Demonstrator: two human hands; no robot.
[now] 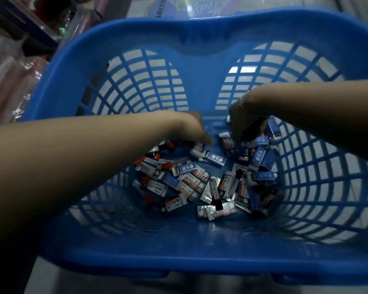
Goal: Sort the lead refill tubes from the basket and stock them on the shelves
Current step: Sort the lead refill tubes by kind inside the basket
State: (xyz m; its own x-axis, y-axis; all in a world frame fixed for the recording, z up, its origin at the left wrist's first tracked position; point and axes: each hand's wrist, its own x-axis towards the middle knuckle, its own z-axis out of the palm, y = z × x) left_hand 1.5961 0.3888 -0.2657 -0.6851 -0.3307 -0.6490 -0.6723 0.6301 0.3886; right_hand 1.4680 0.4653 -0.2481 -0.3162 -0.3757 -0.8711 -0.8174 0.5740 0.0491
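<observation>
1. Nearest the camera, along the bottom of the frame, runs the near rim of the blue plastic basket [119,259]. Its slatted walls rise on every side, and pale floor shows through the gaps.

2. Just beyond, in the lower middle of the frame, the lead refill tubes [200,183] lie in a loose heap on the basket floor, mixed with small packets in blue, white and orange-red. One blue packet [215,159] lies near the centre of the frame. None is sorted; all are still in the basket, and no shelf stock is visible.

3. Farther in, the left hand [191,132] reaches from the left edge to the far side of the heap. Its fingers point down into the packets, but blur and shadow hide them, so I cannot tell whether they are spread or closed on anything.

4. The right hand [245,124] comes in from the right edge, curled downward over the packets near the back wall. It looks bunched, perhaps pinching something dark, but I cannot tell for certain.

5. Farthest off, at the upper left of the frame, wrapped goods [15,77] lie dim outside the basket.

6. Judged from this, the step in hand is the sorting: picking through the heap. The next move calls for separating like packets by colour or label and gathering one kind firmly before lifting it clear of the rim.
</observation>
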